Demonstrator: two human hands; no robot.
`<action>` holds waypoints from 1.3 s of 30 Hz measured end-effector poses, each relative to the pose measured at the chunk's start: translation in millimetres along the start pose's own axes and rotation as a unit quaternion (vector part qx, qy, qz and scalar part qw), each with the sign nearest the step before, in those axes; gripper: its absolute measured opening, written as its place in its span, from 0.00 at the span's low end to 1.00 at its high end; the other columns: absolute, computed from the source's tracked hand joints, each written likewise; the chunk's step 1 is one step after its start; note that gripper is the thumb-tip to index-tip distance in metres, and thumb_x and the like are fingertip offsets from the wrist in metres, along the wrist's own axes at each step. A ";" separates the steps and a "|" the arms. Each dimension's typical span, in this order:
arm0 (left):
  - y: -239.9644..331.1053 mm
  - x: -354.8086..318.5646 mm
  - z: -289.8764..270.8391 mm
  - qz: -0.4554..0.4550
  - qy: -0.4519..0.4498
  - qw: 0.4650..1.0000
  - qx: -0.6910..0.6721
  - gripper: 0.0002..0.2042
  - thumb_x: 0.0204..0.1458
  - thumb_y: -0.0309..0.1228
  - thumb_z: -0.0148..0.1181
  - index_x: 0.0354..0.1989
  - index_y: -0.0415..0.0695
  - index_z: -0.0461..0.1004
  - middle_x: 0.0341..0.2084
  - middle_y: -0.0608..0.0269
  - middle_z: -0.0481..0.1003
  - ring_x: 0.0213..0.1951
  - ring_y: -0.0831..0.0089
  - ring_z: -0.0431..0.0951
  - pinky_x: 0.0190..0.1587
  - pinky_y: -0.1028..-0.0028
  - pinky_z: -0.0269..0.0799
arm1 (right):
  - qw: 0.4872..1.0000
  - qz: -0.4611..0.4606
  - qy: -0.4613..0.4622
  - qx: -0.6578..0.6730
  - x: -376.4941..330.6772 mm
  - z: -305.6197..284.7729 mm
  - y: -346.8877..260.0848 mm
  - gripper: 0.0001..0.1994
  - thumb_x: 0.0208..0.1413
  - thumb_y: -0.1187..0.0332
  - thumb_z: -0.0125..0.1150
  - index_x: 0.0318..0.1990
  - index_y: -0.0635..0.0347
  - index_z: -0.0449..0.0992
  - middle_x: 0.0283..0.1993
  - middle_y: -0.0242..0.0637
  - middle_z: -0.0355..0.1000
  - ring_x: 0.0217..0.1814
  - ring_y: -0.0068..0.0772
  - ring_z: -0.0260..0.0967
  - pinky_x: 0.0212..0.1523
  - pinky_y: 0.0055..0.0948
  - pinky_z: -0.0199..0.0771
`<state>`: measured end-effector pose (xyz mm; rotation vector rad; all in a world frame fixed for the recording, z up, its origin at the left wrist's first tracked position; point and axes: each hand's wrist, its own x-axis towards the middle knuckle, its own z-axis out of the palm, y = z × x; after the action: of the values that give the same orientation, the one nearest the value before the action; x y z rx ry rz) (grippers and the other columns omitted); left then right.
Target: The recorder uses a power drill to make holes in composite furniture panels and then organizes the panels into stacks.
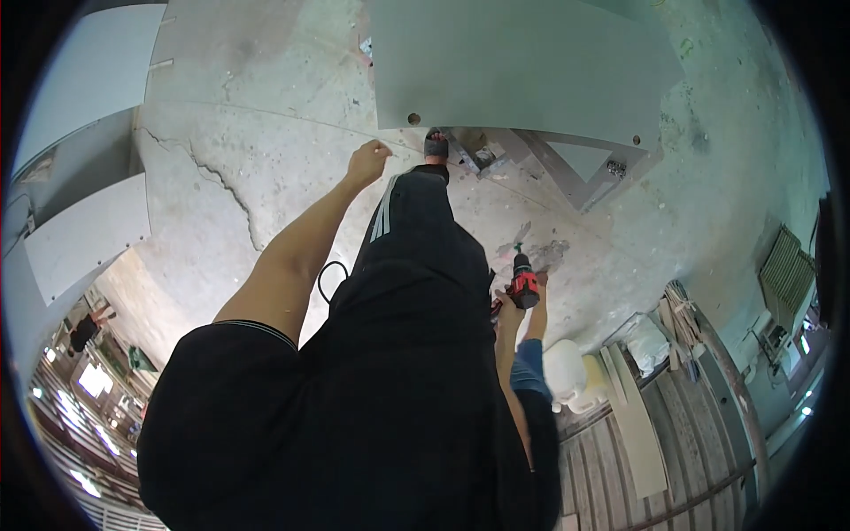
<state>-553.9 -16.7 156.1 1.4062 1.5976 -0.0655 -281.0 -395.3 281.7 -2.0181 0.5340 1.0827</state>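
Note:
A red and black cordless drill (523,289) is gripped in my right hand (508,306), low at my right side, its nose toward the floor ahead. My left hand (367,165) hangs out in front with curled fingers; whether anything small is in them I cannot make out. Ahead of it stands a large grey panel (522,71) with a round hole near each lower corner. My sandalled foot (436,144) is just below the panel's near edge.
Metal brackets and a triangular frame (567,168) lie under the panel. White and yellowish jugs (567,370) stand at the right beside a slatted wooden platform (611,469) with boards. Beyond my right hand shows a bare limb with blue cloth (529,367). Pale panels (88,230) stand left; the floor (212,186) is cracked.

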 end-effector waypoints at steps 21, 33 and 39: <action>301.8 -183.8 -24.6 0.206 -0.315 0.864 -0.333 0.15 0.66 0.36 0.60 0.52 0.38 0.82 0.41 0.64 0.83 0.43 0.79 0.78 0.48 0.76 0.73 | 0.654 -0.636 -0.205 -0.354 -121.7 -51.6 -274.5 0.15 0.49 0.77 0.67 0.47 0.63 0.80 0.37 0.43 0.77 0.40 0.45 0.76 0.41 0.38 0.74; 301.0 -253.4 30.4 0.158 -0.303 0.865 -0.367 0.12 0.61 0.35 0.67 0.45 0.39 0.84 0.39 0.64 0.83 0.41 0.79 0.79 0.48 0.76 0.73 | 0.551 -0.698 -0.293 -0.351 -90.1 -124.9 -303.2 0.16 0.44 0.75 0.67 0.45 0.61 0.81 0.32 0.39 0.76 0.35 0.43 0.75 0.38 0.38 0.74; 298.5 -266.3 69.0 0.147 -0.301 0.833 -0.440 0.10 0.62 0.35 0.66 0.42 0.40 0.82 0.38 0.66 0.82 0.40 0.80 0.77 0.46 0.77 0.72 | 0.553 -0.701 -0.325 -0.311 -62.6 -149.9 -299.7 0.15 0.45 0.76 0.66 0.44 0.63 0.81 0.32 0.39 0.75 0.34 0.42 0.75 0.37 0.38 0.74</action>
<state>-314.6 -153.8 453.9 0.7488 0.6884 0.3437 -41.2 -328.5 514.6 -1.4808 -1.8206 0.7506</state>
